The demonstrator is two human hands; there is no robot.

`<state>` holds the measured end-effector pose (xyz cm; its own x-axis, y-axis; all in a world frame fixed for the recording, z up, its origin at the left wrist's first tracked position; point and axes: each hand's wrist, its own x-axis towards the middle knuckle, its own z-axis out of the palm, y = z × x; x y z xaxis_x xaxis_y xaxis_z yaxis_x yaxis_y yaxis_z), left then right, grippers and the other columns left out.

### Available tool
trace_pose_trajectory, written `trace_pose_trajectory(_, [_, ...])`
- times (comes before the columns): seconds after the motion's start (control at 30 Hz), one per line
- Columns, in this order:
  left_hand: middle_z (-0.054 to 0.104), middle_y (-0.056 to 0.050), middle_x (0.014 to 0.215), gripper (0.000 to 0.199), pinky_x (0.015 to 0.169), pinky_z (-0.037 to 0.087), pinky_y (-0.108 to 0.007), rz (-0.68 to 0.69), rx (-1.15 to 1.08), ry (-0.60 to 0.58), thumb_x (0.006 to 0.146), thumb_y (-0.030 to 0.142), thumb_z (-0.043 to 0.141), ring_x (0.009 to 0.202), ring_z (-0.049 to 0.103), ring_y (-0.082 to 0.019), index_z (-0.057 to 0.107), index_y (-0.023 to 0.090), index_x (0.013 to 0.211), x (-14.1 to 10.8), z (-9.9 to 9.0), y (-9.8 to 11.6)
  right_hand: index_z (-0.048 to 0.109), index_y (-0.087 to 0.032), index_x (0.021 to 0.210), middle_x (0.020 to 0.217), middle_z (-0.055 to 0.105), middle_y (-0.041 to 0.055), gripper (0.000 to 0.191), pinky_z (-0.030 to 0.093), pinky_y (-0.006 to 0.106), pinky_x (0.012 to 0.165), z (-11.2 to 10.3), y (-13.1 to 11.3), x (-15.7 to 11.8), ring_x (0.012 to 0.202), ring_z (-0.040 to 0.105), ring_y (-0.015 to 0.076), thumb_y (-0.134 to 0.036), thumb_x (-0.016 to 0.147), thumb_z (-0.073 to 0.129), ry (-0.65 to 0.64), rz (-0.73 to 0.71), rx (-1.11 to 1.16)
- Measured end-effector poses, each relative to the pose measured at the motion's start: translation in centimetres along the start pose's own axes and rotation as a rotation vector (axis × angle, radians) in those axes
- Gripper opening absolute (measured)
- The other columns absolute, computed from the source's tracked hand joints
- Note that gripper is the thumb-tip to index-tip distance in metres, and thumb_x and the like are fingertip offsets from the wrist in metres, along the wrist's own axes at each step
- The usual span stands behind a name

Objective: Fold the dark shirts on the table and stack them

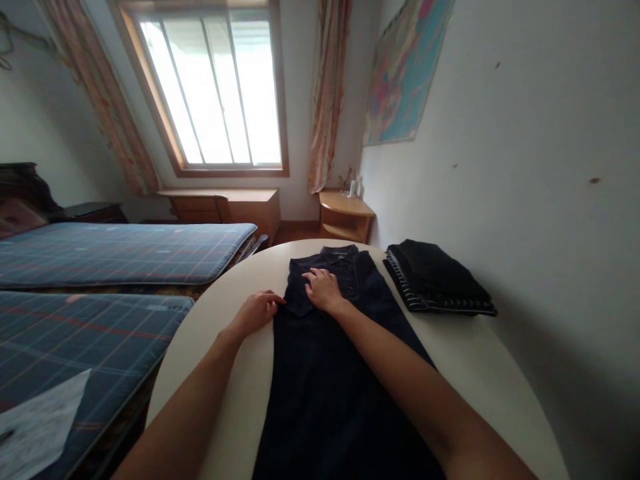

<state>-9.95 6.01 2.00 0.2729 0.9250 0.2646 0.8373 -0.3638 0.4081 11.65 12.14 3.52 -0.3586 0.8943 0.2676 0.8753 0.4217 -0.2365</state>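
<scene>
A dark navy shirt with a collar lies lengthwise on a pale round table, its collar at the far end. Its left sleeve is folded inward over the body. At that fold's outer edge, my left hand has its fingertips closed on the fabric. My right hand rests on the upper part of the shirt, palm down with fingers spread, and covers some of the cloth. The shirt's near end runs out of view at the bottom.
Right of the shirt sits a stack of folded dark clothes, some striped, close to the white wall. Two plaid mattresses are to the left, one with a paper sheet. Beyond the table stand a desk and a corner shelf.
</scene>
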Motion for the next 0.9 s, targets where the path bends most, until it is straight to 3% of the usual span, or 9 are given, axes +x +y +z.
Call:
trace_pose_trajectory(0.13, [0.072, -0.003, 0.099, 0.035, 0.088, 0.048, -0.027, 0.023, -0.013, -0.011, 0.084, 0.012, 0.050, 0.092, 0.066, -0.018, 0.078, 0.026, 0.100, -0.1, -0.1, 0.1, 0.056, -0.030, 0.137, 0.142, 0.055, 0.0052, 0.042, 0.035, 0.046, 0.107, 0.6, -0.4, 2.7, 0.132, 0.044, 0.0266, -0.031, 0.096, 0.047, -0.075, 0.023, 0.061])
trace_pose_trajectory(0.27, [0.073, -0.004, 0.099, 0.026, 0.088, 0.047, -0.029, 0.089, -0.038, -0.010, 0.090, 0.024, 0.054, 0.093, 0.065, -0.019, 0.078, 0.025, 0.099, -0.2, -0.2, 0.0, 0.051, -0.030, 0.141, 0.142, 0.056, 0.0053, 0.045, 0.038, 0.047, 0.106, 1.2, -0.2, 5.4, 0.133, 0.044, 0.0282, -0.032, 0.097, 0.046, -0.141, 0.040, 0.098])
trace_pose_trajectory(0.4, [0.073, -0.004, 0.095, 0.032, 0.088, 0.046, -0.031, 0.112, -0.027, -0.021, 0.097, 0.039, 0.051, 0.091, 0.065, -0.020, 0.078, 0.024, 0.088, -0.1, -0.3, -0.1, 0.051, -0.035, 0.141, 0.150, 0.049, 0.0012, 0.045, 0.034, 0.047, 0.111, 2.1, 0.1, 7.6, 0.141, 0.035, 0.0287, -0.032, 0.097, 0.048, -0.208, 0.005, 0.115])
trace_pose_trajectory(0.5, [0.074, -0.004, 0.095, 0.029, 0.089, 0.045, -0.032, 0.113, 0.006, -0.013, 0.096, 0.039, 0.054, 0.093, 0.064, -0.021, 0.078, 0.025, 0.088, 0.0, -0.2, -0.3, 0.056, -0.033, 0.138, 0.151, 0.048, 0.0001, 0.042, 0.032, 0.046, 0.114, 3.1, 0.0, 8.7, 0.144, 0.032, 0.0284, -0.031, 0.097, 0.046, -0.236, 0.012, 0.121])
trace_pose_trajectory(0.67, [0.074, -0.001, 0.096, 0.019, 0.089, 0.045, -0.032, 0.089, 0.012, -0.021, 0.093, 0.031, 0.059, 0.092, 0.064, -0.020, 0.077, 0.028, 0.094, 0.1, -0.3, -0.5, 0.054, -0.021, 0.139, 0.149, 0.049, 0.0063, 0.044, 0.036, 0.037, 0.112, 4.1, -0.1, 9.3, 0.138, 0.040, 0.0233, -0.026, 0.100, 0.036, -0.194, 0.086, 0.117])
trace_pose_trajectory(0.77, [0.074, -0.001, 0.092, 0.017, 0.088, 0.045, -0.031, 0.068, 0.015, -0.013, 0.091, 0.028, 0.059, 0.089, 0.064, -0.020, 0.076, 0.027, 0.092, 0.2, -0.4, -0.4, 0.045, -0.016, 0.146, 0.152, 0.044, 0.0118, 0.048, 0.035, 0.039, 0.112, 4.3, 0.2, 8.7, 0.138, 0.039, 0.0258, -0.025, 0.099, 0.036, -0.156, 0.141, 0.100])
trace_pose_trajectory(0.9, [0.074, 0.000, 0.089, 0.013, 0.087, 0.046, -0.030, 0.070, 0.027, -0.009, 0.088, 0.025, 0.061, 0.088, 0.064, -0.019, 0.074, 0.026, 0.090, 0.1, -0.5, -0.2, 0.044, -0.018, 0.147, 0.157, 0.038, 0.0108, 0.049, 0.027, 0.044, 0.116, 3.7, 0.3, 7.2, 0.144, 0.030, 0.0287, -0.030, 0.099, 0.043, -0.127, 0.123, 0.075])
